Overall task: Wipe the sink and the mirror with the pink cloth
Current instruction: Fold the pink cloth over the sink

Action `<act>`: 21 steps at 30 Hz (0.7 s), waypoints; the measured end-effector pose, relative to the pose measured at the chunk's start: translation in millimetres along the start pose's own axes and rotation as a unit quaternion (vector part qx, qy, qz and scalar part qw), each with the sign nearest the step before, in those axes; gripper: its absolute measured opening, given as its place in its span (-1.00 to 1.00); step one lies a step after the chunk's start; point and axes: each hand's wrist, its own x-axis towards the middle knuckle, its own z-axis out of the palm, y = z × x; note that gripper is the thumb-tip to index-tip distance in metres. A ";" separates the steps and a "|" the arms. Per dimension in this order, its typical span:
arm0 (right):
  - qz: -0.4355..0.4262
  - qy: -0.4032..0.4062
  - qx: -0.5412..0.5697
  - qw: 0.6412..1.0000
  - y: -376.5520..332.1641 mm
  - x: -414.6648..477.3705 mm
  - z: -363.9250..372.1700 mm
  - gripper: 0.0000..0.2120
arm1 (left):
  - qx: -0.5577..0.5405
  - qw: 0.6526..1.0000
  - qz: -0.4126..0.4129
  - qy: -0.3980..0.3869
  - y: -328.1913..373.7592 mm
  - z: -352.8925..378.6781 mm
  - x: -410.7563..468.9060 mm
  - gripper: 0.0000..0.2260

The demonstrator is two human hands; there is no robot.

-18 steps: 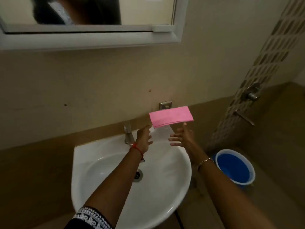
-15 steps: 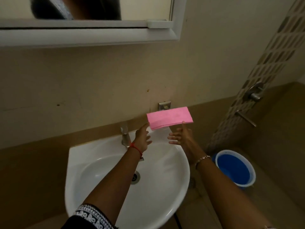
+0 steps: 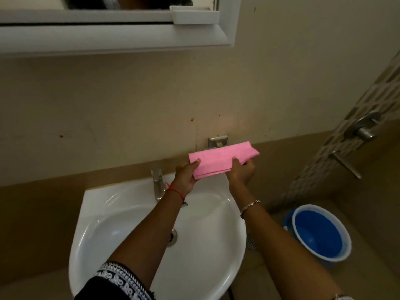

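The folded pink cloth (image 3: 218, 159) is held above the back rim of the white sink (image 3: 121, 230), just below a metal wall bracket (image 3: 217, 141). My left hand (image 3: 186, 174) grips its left end, thumb on top. My right hand (image 3: 241, 171) grips its right part, thumb on top, fingers underneath. The cloth's right end sticks out past my right hand. The mirror (image 3: 138, 3) in its white frame (image 3: 112, 37) shows only as a strip at the top edge.
A steel tap (image 3: 158, 185) stands at the back of the sink, left of my left hand. A blue bucket (image 3: 320, 232) sits on the floor at the right. A shower valve and lever (image 3: 363, 131) project from the tiled right wall.
Both hands were open just under the cloth; they have closed on it and drawn it slightly down from the bracket. The camera has tilted downward.
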 end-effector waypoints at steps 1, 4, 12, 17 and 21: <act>-0.042 0.002 -0.035 0.999 1.7 0.7 4.8 -0.65 | 0.003 1.000 0.003 0.005 1.5 1.2 1.0 -0.65; -0.132 -0.043 -0.033 0.990 -8.2 -9.1 14.4 -0.75 | -0.021 0.999 0.008 0.025 9.5 2.7 -2.6 -0.64; -0.069 -0.144 0.126 0.979 -35.9 -66.5 56.8 -0.35 | -0.184 0.981 0.025 -0.062 28.4 -27.8 -41.8 -0.77; -0.086 -0.198 0.034 0.976 -15.4 -102.3 82.1 -0.39 | -0.184 0.982 -0.010 -0.047 27.4 -76.0 -62.1 -0.80; -0.149 -0.256 0.000 0.955 -10.4 -132.6 98.4 -0.59 | -0.127 0.991 -0.040 -0.018 27.4 -125.8 -81.4 -0.84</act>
